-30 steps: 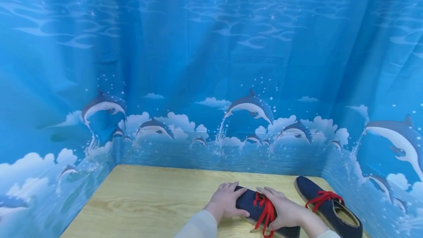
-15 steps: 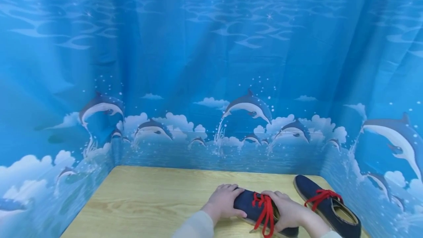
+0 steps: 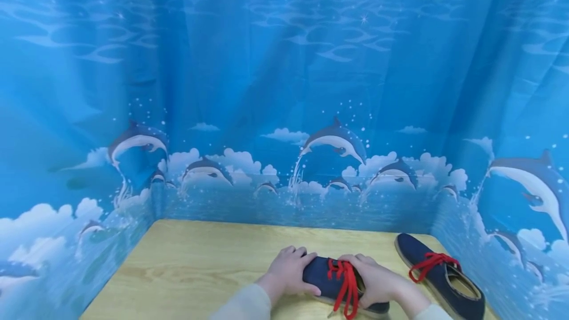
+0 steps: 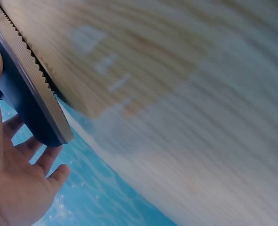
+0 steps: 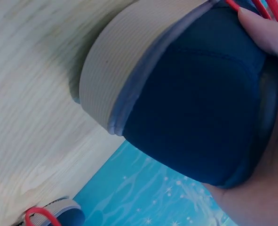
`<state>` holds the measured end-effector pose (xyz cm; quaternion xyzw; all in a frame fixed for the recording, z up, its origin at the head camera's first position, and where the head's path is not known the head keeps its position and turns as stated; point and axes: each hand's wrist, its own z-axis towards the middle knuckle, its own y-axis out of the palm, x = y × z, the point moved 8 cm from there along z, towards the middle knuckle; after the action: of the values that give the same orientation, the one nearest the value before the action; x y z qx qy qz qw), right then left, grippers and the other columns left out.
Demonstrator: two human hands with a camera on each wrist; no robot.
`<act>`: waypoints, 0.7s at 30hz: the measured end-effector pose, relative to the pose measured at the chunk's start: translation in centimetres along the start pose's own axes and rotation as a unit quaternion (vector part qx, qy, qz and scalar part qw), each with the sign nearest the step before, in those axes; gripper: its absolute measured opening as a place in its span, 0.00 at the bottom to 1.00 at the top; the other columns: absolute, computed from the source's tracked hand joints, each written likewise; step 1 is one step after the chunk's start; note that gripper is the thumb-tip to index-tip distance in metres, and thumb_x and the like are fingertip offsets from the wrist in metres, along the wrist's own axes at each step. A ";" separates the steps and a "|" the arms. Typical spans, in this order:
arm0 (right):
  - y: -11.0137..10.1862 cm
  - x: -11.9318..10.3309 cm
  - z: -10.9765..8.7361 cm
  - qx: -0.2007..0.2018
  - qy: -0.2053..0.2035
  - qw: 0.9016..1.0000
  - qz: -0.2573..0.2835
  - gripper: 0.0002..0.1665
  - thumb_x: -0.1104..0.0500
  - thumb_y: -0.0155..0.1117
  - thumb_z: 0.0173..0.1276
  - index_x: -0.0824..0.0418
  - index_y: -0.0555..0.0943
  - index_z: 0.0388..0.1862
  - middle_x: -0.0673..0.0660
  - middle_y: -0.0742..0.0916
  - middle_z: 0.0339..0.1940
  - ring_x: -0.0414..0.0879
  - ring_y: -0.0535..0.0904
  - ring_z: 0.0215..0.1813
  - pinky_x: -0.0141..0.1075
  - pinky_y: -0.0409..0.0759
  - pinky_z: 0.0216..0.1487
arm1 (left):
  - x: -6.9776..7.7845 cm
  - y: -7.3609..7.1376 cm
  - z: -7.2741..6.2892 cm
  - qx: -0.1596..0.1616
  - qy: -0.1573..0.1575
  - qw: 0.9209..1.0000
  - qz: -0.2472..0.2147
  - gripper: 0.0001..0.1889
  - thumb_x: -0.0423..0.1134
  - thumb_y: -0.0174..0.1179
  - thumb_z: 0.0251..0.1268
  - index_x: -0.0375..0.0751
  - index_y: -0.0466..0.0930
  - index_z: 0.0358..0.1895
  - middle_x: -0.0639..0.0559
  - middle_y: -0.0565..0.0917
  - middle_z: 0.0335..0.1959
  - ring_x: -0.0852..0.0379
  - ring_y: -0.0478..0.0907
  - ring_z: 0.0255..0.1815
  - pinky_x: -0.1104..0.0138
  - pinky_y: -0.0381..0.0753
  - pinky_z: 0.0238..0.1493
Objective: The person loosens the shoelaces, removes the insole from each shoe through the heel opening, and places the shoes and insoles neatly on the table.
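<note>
A navy shoe [image 3: 318, 275] with red laces [image 3: 348, 285] and a ribbed beige sole lies sideways at the table's front, toe to the left. My left hand [image 3: 284, 273] grips its toe end, thumb on the near side and fingers round the far side. The left wrist view shows that thumb against the shoe's upper [image 4: 23, 99], just above the sole. Towards the heel, my right hand [image 3: 375, 280] holds the shoe by its opening. In the right wrist view the heel [image 5: 200, 113] fills the middle, with the thumb beside the laces.
A matching navy shoe [image 3: 418, 248], its red laces tied in a bow, lies on the right of the wood-grain table [image 3: 200, 260]. Blue dolphin-print curtain [image 3: 266, 88] surrounds the table at the back and both sides.
Both hands and the shoe between them have shifted to the left, further from the other shoe. The grip of the two hands stays much the same.
</note>
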<state>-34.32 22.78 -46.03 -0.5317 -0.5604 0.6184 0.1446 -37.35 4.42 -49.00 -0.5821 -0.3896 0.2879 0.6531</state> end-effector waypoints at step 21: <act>1.4 -3.8 2.7 -0.009 -0.068 0.997 -0.035 0.58 0.48 0.85 0.44 0.42 0.66 0.74 0.47 0.76 0.58 0.52 0.73 0.60 0.48 0.80 0.53 | -3.1 -1.0 -4.2 0.002 0.008 0.999 0.046 0.48 0.81 0.56 0.49 0.60 0.70 0.72 0.52 0.77 0.61 0.48 0.74 0.58 0.54 0.75 0.61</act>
<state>-34.44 17.90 -45.82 -0.4696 -0.5931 0.6425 0.1224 -35.55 -0.59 -48.60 -0.6002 -0.3569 0.3140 0.6433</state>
